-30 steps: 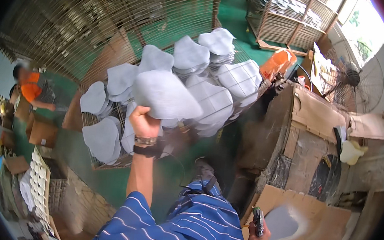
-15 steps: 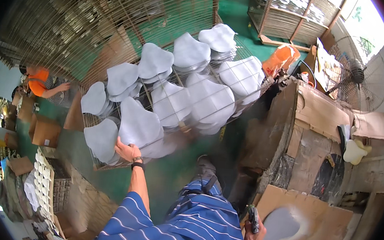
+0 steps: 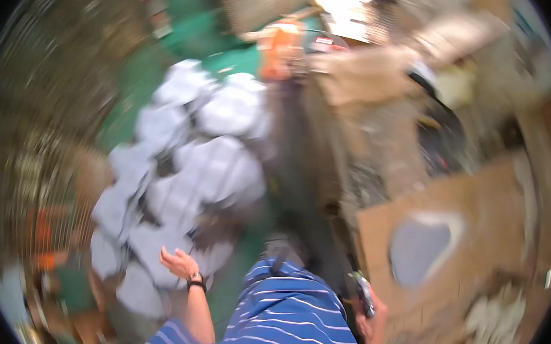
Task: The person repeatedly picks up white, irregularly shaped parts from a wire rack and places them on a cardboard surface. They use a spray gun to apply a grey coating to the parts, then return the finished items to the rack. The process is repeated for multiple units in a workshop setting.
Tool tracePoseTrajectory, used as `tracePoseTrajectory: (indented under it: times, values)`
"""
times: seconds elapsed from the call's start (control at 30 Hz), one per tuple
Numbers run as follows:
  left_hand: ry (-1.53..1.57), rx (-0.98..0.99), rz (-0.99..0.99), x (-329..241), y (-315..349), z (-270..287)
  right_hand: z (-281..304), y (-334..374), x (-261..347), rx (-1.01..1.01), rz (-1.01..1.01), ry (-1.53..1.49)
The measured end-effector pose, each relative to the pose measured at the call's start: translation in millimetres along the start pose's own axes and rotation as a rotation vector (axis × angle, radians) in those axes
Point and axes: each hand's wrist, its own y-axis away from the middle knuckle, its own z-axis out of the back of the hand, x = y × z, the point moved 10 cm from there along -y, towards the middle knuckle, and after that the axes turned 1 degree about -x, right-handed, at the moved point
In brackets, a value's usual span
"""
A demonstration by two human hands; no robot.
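Note:
My left hand (image 3: pixel 179 264) has its fingers apart and holds nothing, just over the near pale grey saddle-shaped pieces (image 3: pixel 217 160). These lie in stacks on a wire rack, whose wires are mostly lost in blur. Low on the right, my right hand (image 3: pixel 375 325) is closed round what looks like a spray gun (image 3: pixel 364 296), dark and silver. To the right of that hand, a single grey piece (image 3: pixel 418 250) rests flat on a cardboard sheet (image 3: pixel 375 236), with a whitish patch along its edge.
Past the stacks stands an orange bag (image 3: pixel 281 48). A cardboard-covered bench (image 3: pixel 356 77) runs along the right, with a yellowish-white piece (image 3: pixel 456 86) on it. Cream-coloured pieces (image 3: pixel 488 328) are heaped at the lower right. Wire racking (image 3: pixel 47 86) fills the left side.
The view has swung to the right and blurred. My left hand, earlier at the edge of a grey piece, is now off it with fingers spread. My right hand keeps its grip on the spray gun.

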Motion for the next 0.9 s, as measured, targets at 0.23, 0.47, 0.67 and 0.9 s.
tracePoseTrajectory:
  times: [0.23, 0.47, 0.67, 0.9]
  values:
    - [0.900, 0.860, -0.541, -298.8, 126.7, -88.1, 67.1, 55.3, 13.8, -0.293, -0.064, -0.012]
    - [0.829, 1.740, -0.559, -387.0, 262.3, -154.5, 118.4, 154.8, 21.0, -0.749, -0.209, -0.045]
    - [0.504, 1.907, -0.453, -334.0, 291.7, -250.7, 130.9, 181.1, 49.2, -0.933, -0.245, -0.001]
    - [0.280, 1.978, -0.344, -292.3, 295.7, -280.9, 118.6, 172.4, 38.7, -0.846, -0.297, -0.002]
